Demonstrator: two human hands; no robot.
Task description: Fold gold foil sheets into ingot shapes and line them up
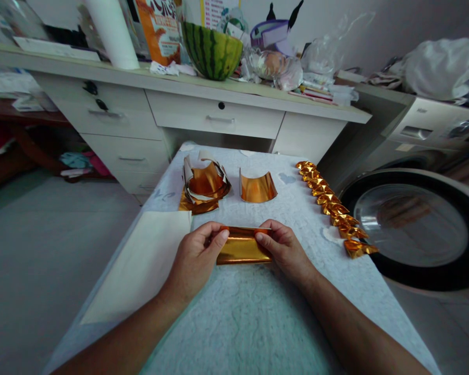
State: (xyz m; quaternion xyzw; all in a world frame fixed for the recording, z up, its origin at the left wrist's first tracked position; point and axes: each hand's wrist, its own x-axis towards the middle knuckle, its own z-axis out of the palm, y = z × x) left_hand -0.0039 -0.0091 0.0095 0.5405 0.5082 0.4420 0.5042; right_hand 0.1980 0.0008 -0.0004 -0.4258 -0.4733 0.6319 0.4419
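A sheet of shiny gold foil paper [243,250], bent over along its length, is held level above the cloth-covered table. My left hand [197,255] pinches its left end between thumb and fingers. At the right end, my right hand [283,247] grips it the same way, thumb on the near face. Beyond my hands lies a single curled gold sheet [258,188]. Left of that sits a loose pile of curled gold sheets [207,182], some showing pale undersides. Along the right edge runs a row of folded gold foil pieces [328,203].
White paper [140,265] lies flat at the table's left. Behind stands a white desk [219,122] holding a cut watermelon [213,52], a paper roll [113,34] and plastic bags. A washing machine's round door [410,229] hangs open close to the table's right side.
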